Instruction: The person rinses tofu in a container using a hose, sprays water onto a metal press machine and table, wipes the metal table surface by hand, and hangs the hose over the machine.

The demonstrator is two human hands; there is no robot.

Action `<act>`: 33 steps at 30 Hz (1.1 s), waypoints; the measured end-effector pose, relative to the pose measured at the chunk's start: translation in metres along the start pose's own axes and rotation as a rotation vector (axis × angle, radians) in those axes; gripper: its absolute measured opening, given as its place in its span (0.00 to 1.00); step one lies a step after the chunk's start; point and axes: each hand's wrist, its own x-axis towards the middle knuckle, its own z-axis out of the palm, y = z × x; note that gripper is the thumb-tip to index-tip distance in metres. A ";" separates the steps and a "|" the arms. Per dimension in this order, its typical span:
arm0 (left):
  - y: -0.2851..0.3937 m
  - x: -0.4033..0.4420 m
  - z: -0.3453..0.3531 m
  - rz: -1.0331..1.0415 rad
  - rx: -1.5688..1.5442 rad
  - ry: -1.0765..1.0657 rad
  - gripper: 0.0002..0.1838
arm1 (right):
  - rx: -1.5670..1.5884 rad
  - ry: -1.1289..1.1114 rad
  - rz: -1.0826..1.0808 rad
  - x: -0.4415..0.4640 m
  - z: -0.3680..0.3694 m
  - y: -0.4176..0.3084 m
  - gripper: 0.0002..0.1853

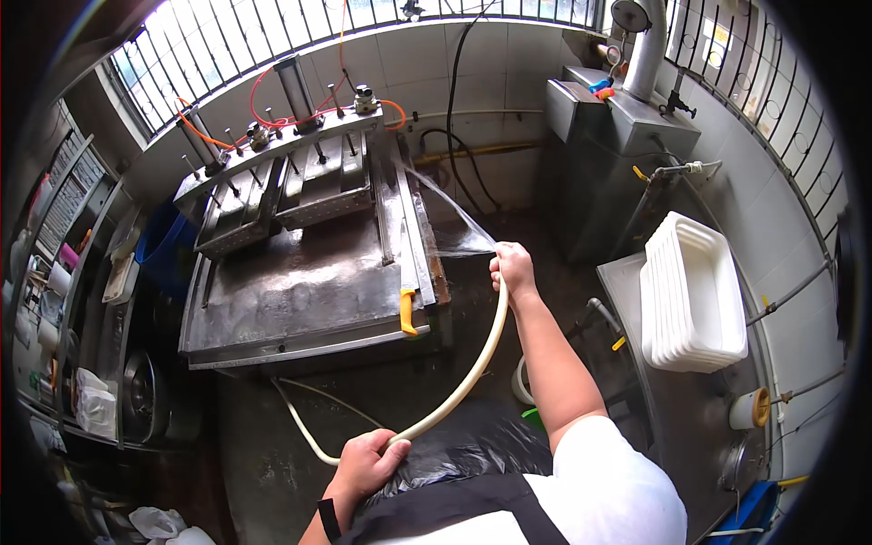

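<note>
My right hand (514, 271) is closed around the end of a cream-coloured hose (481, 361), and a fan of water (459, 222) sprays from it toward the right side of a metal press table (300, 282). Lower down, my left hand (368, 461) grips the same hose near my black apron. The hose bends between both hands and trails down to the floor at the left. A yellow-handled saw or blade (408, 312) lies along the table's right edge. Two perforated metal boxes (324, 204) sit under the press frame at the table's back.
White stacked tubs (695, 291) stand on a metal counter (672, 400) at the right. Behind them is a steel cabinet (590, 163) with pipes. A cluttered shelf (91, 209) and a blue barrel (166, 245) are at the left. The dark floor (272, 436) looks wet.
</note>
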 end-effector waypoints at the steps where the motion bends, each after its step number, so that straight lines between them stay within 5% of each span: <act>1: -0.003 -0.002 -0.001 0.008 -0.004 -0.005 0.19 | -0.002 0.003 -0.004 -0.002 0.002 -0.001 0.08; 33: -0.012 -0.003 -0.008 -0.020 0.001 0.004 0.19 | 0.040 0.116 -0.070 -0.010 -0.006 0.015 0.09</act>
